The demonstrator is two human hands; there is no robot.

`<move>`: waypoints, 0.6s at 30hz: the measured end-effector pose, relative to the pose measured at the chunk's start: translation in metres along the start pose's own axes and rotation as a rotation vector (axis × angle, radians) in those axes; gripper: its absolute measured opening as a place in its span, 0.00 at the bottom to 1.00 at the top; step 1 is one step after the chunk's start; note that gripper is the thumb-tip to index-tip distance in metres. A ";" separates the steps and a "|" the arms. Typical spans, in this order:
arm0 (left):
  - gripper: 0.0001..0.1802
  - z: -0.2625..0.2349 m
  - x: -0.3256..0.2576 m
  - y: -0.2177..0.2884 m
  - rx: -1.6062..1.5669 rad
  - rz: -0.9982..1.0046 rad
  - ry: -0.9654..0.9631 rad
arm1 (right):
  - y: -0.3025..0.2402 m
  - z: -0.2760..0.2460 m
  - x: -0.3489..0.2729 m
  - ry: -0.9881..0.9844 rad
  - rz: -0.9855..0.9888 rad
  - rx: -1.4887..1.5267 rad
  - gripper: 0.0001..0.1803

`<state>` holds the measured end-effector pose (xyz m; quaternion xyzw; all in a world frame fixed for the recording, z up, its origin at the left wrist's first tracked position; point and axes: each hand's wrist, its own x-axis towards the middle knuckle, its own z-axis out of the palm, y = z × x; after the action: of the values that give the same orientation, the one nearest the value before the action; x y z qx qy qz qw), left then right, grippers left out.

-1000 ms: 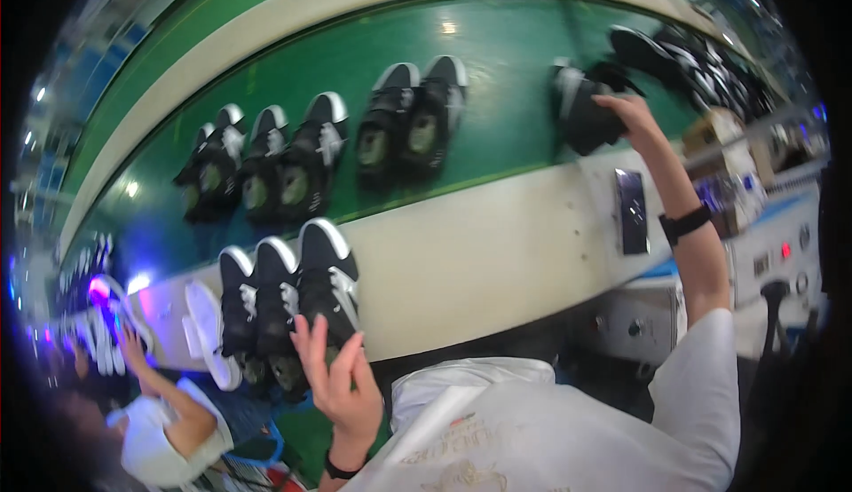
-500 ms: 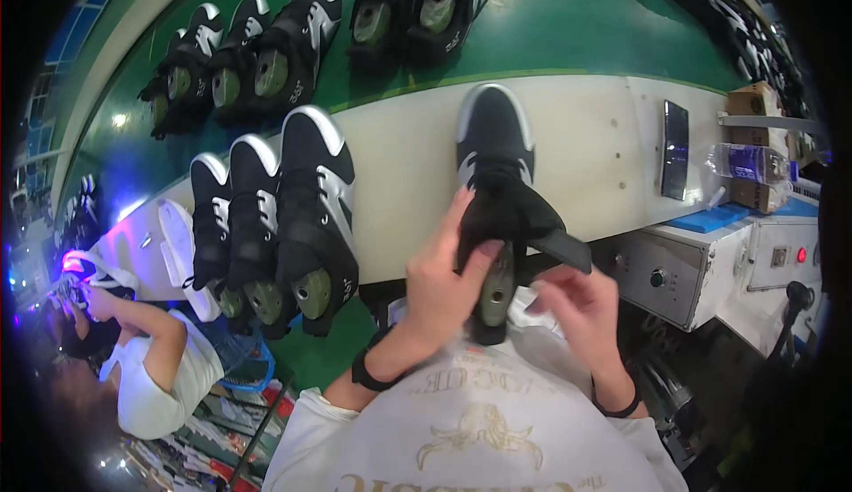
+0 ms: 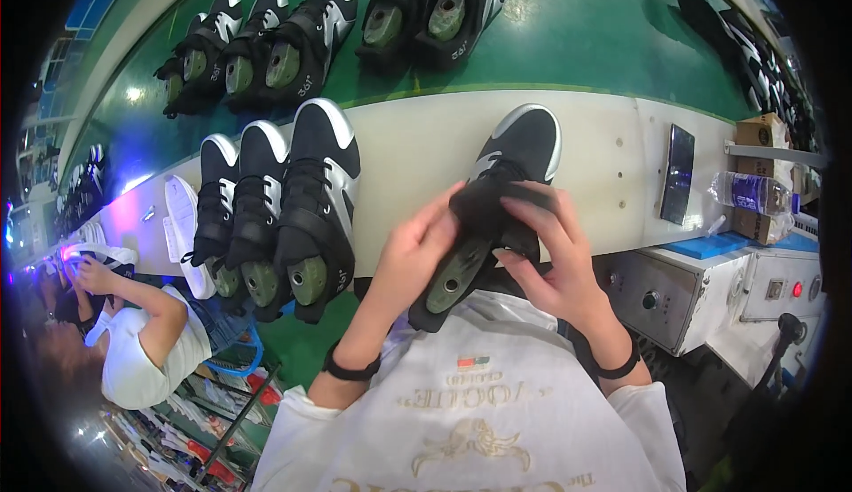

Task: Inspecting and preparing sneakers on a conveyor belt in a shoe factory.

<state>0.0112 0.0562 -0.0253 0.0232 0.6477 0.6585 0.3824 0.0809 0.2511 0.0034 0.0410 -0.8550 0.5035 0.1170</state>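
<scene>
In front of me a black shoe with a white toe rim point(image 3: 525, 141) lies tilted, its toe up and to the right. A green shoe last point(image 3: 450, 277) shows in its heel opening. My left hand point(image 3: 410, 257) is closed along the shoe's left side, fingers pressed on the upper by the ankle. From the right, my right hand point(image 3: 555, 257) is closed round the black strap point(image 3: 524, 197), fingers over the top and thumb below. The strap's end is partly hidden by these fingers.
Three similar shoes point(image 3: 311, 199) stand left on the white bench point(image 3: 408, 150). More shoes point(image 3: 306, 35) sit on the green surface beyond. Right are a dark phone point(image 3: 677, 173), a plastic bottle point(image 3: 753, 192) and a control box point(image 3: 661, 297). Another person point(image 3: 151, 341) works at far left.
The shoe has turned, its toe moving right and its heel left. My right hand has come from beside the loose strap onto it, folding it over the shoe.
</scene>
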 end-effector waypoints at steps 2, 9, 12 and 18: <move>0.33 0.003 -0.008 0.004 0.152 0.104 -0.123 | 0.008 -0.002 0.016 -0.061 -0.056 -0.001 0.25; 0.49 0.012 -0.007 0.024 0.649 0.158 -0.063 | 0.005 -0.004 0.036 -0.208 -0.104 0.066 0.19; 0.48 0.006 -0.008 0.007 0.602 0.277 -0.057 | -0.010 0.003 0.018 -0.192 0.049 0.047 0.15; 0.41 -0.020 0.010 -0.010 0.146 0.165 -0.398 | -0.014 -0.001 0.002 -0.141 0.159 -0.027 0.15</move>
<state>-0.0013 0.0437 -0.0418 0.2334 0.6013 0.6213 0.4449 0.0821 0.2457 0.0163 0.0068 -0.8685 0.4953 0.0168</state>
